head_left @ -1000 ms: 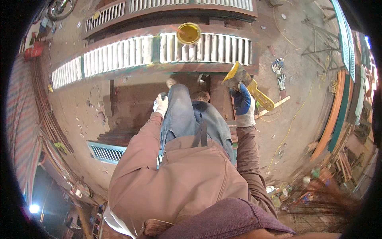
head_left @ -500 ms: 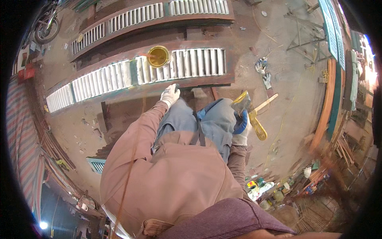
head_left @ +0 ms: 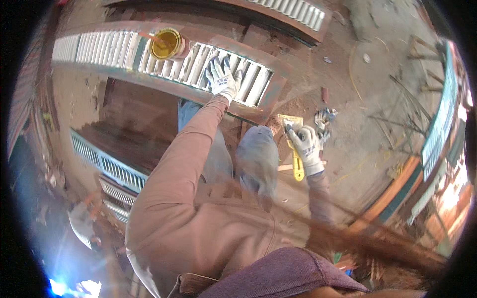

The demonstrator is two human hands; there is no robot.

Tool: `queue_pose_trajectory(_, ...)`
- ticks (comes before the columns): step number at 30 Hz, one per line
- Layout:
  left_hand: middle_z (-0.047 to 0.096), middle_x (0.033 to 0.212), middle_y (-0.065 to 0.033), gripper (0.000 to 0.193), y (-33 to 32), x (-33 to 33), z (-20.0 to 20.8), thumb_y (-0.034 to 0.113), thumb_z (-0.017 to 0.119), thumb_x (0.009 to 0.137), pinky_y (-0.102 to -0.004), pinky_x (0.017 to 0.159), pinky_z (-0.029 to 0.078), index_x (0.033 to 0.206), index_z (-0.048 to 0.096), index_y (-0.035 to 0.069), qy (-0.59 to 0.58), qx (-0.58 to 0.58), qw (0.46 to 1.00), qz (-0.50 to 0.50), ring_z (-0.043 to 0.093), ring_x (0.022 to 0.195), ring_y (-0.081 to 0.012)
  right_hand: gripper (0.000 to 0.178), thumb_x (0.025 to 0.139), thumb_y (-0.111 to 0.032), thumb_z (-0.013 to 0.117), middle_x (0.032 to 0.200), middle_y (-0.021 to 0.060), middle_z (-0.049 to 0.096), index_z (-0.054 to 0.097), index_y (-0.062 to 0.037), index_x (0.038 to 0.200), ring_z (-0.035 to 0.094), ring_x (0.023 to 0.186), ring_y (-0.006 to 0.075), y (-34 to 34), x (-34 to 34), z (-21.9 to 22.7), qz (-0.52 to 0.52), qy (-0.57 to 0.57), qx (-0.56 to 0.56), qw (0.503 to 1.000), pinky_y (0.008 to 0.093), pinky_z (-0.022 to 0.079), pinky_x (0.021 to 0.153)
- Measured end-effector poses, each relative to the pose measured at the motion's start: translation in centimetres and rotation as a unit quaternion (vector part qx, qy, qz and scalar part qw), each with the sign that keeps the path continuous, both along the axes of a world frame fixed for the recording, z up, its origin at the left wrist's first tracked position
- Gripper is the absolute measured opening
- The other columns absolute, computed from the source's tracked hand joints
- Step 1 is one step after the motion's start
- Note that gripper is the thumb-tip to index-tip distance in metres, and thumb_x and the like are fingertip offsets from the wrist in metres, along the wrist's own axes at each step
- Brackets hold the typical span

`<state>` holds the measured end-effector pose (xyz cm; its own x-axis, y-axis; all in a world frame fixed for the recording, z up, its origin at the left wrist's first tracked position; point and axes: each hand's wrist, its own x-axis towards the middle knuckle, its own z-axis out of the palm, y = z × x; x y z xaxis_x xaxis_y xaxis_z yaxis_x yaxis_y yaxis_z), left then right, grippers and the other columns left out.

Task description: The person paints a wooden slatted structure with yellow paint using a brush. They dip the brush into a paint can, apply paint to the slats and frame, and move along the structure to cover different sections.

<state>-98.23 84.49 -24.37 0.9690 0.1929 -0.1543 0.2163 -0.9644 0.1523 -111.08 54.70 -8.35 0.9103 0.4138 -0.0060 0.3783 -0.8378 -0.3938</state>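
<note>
A long brown-framed shutter panel [head_left: 276, 97] with white slats stretches across the upper part of the view. My left hand [head_left: 222, 80], in a white glove, lies on the slats with its fingers spread. Left of it, an open can [head_left: 166, 34] with yellow inside rests on the panel, an orange stick leaning in it. My right hand [head_left: 305, 146], also gloved, is off the panel's near right corner and grips a putty knife [head_left: 298, 166] with a yellow handle. Its blade points toward the panel, and the fingers partly cover it.
Another slatted panel [head_left: 293, 15] lies farther off. On the floor to the right are loose gloves [head_left: 324, 117]. A light-blue shutter [head_left: 439, 119] stands at far right, near a plank [head_left: 392, 191]. Blue shutter pieces [head_left: 107, 163] lie at left. A bright light glares lower left.
My left hand has moved from over my knee onto the slats and spread out. The right hand has swung forward with the putty knife. My view has shifted and turned.
</note>
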Motion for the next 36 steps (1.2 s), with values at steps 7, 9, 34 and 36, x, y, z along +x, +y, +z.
queue_pose_trajectory(7, 0.028, 0.15, -0.026, 0.075, -0.7, -0.6, -1.5, 0.055, 0.052, 0.088, -0.061, 0.112, 0.017, 0.145, 0.036, 0.008, -0.071, 0.086, 0.994, 0.003, 0.027, 0.139, -0.0422, 0.038, 0.072, -0.02, 0.068, 0.109, 0.0002, 0.057, 0.065, -0.0268, 0.109, 0.058, 0.101, 0.0225, -6.4, 13.6, -10.8, 0.352, -0.125, 0.004, 0.928, 0.0362, 0.054, 0.08)
queue_pose_trajectory(9, 0.03, 0.148, -0.0279, 0.072, -1.0, -1.0, -1.5, 0.054, 0.052, 0.089, -0.0616, 0.111, 0.018, 0.144, 0.037, 0.01, -0.089, 0.076, 0.993, 0.005, 0.027, 0.138, -0.044, 0.034, 0.073, -0.022, 0.068, 0.108, 0.0002, 0.058, 0.065, -0.0258, 0.106, 0.058, 0.101, 0.023, -6.3, 16.8, -12.1, 0.403, -0.11, 0.039, 0.908, 0.0369, 0.054, 0.081)
queue_pose_trajectory(34, 0.034, 0.146, -0.0233, 0.074, -1.0, -0.8, -1.8, 0.056, 0.06, 0.083, -0.0582, 0.112, 0.02, 0.142, 0.042, 0.016, -0.123, 0.104, 0.987, -0.004, 0.033, 0.136, -0.0372, 0.036, 0.081, -0.021, 0.062, 0.117, 0.0027, 0.065, 0.064, -0.0158, 0.117, 0.061, 0.109, 0.0223, -4.1, 18.5, -14.4, 0.16, -0.054, -0.059, 0.984, 0.0354, 0.049, 0.089)
queue_pose_trajectory(36, 0.034, 0.147, -0.0227, 0.074, -1.2, -1.0, -1.6, 0.056, 0.06, 0.083, -0.0582, 0.112, 0.02, 0.142, 0.041, 0.016, -0.135, 0.095, 0.986, 0.001, 0.034, 0.136, -0.0374, 0.034, 0.08, -0.021, 0.062, 0.115, 0.0017, 0.066, 0.066, -0.0192, 0.114, 0.063, 0.106, 0.0219, -3.7, 17.7, -15.3, 0.152, -0.072, -0.059, 0.984, 0.0355, 0.05, 0.087)
